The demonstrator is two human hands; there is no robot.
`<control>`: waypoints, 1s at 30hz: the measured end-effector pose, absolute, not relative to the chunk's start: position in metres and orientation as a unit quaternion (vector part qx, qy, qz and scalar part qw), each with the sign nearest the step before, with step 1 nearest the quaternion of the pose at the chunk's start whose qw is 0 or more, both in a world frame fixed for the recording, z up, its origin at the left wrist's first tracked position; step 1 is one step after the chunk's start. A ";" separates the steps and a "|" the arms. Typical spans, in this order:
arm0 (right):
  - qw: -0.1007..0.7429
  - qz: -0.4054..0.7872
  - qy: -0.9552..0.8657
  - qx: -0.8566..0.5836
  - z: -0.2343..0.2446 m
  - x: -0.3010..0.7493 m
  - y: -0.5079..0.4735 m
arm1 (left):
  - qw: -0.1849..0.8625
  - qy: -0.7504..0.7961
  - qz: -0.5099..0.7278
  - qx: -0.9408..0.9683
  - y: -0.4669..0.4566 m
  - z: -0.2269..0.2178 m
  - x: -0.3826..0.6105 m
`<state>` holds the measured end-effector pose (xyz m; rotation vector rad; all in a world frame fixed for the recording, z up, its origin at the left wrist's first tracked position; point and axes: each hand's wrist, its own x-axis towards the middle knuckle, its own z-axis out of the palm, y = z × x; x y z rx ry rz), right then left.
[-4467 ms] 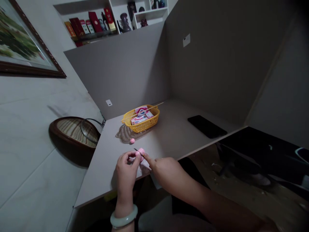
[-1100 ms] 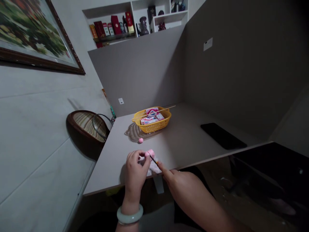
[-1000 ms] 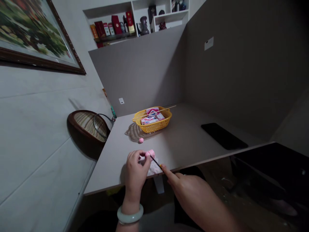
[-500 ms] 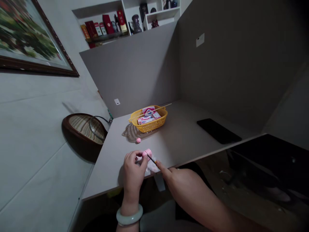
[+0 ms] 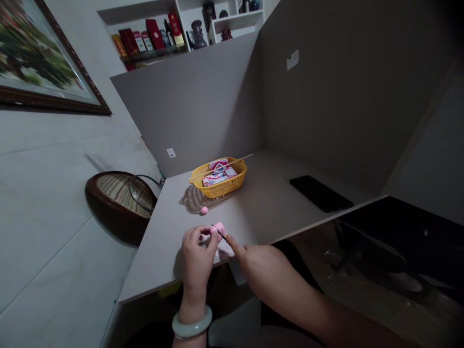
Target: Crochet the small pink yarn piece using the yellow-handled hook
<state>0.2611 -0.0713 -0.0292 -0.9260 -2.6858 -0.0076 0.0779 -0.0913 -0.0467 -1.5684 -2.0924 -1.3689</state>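
My left hand (image 5: 197,249) pinches a soft-looking pink lump (image 5: 219,226) between thumb and fingers, above the table's near edge. In my right hand (image 5: 241,251) is a thin dark-bladed carving tool (image 5: 222,236), its tip against the pink lump. The handle is mostly hidden by my fingers. Beneath the lump lies a crumpled whitish sheet (image 5: 225,248), probably paper or plastic. A small pink ball (image 5: 204,210) rests on the table beyond my left hand.
A yellow basket (image 5: 221,188) holding pink-and-white packets stands farther back, with a thin stick (image 5: 232,163) across its rim. A black flat object (image 5: 321,193) lies at the right of the grey table (image 5: 145,270). Grey panels rise behind and at right.
The whole view has shifted slightly, with things now a little farther left. The tool's tip has moved a little over the pink lump, nearer its upper left side. Both hands keep their hold.
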 end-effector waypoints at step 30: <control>0.101 -0.005 -0.935 -0.339 -0.016 0.249 -0.070 | 0.078 -0.707 -0.471 -0.522 -0.092 -0.046 0.078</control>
